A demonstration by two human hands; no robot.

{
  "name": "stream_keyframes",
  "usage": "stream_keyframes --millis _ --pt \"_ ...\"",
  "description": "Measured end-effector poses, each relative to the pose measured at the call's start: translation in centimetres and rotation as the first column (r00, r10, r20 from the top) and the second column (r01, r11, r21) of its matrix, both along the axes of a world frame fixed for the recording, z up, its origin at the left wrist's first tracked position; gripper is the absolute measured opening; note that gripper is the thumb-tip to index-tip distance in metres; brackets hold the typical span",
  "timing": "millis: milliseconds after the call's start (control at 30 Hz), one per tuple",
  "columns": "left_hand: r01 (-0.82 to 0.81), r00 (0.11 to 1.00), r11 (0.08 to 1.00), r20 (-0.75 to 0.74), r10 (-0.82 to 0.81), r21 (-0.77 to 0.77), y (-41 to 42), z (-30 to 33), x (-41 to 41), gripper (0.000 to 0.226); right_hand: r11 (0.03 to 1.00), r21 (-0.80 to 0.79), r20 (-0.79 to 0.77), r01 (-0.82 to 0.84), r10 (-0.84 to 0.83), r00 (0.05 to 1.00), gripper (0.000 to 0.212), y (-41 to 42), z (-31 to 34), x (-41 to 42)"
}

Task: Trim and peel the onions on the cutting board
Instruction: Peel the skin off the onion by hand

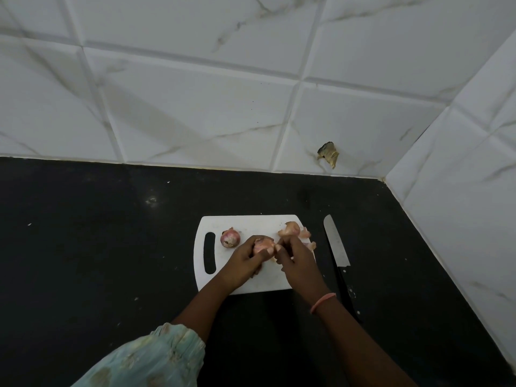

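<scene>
A person works over a white cutting board on a black counter, both hands meeting near the board's middle. The left hand is curled around a pinkish onion, cradling it just above the board with fingers wrapped round its near side. The right hand reaches in from the right, its fingertips pinching at the onion's right edge, where a bit of loose skin appears to sit; exactly what they grip is too small to tell. A second onion, still in its reddish-purple skin, rests on the board just left of the hands, beside the handle slot. A pile of pale peels lies at the board's far right corner, with more scraps along the right edge next to the right hand. A knife lies on the counter just off the board's right side, blade pointing away from the person, dark handle nearer. A pink band circles the right wrist, and a light green patterned sleeve covers the left upper arm. White marbled wall tiles rise behind the counter, one chipped near the corner.
</scene>
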State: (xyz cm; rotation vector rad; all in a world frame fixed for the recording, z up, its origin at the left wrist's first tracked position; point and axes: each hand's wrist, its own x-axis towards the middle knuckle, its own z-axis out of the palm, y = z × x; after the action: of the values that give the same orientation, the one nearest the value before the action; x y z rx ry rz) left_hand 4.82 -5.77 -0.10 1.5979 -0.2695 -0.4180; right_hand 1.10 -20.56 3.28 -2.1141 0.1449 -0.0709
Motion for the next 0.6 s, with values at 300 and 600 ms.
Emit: stream_keyframes --millis 300,600 --pt "0.030 0.999 0.999 -0.018 -0.030 0.015 0.1 0.0 -0.3 0.028 0.941 0.008 -0.005 0.338 -0.338 0.941 0.019 -2.4 -0.1 -0.5" --pt "0.056 0.993 0.997 -0.101 -0.061 -0.058 0.3 0.6 -0.2 0.036 0.990 0.001 0.072 -0.140 0.139 0.988 0.026 -0.5 1.7 -0.5"
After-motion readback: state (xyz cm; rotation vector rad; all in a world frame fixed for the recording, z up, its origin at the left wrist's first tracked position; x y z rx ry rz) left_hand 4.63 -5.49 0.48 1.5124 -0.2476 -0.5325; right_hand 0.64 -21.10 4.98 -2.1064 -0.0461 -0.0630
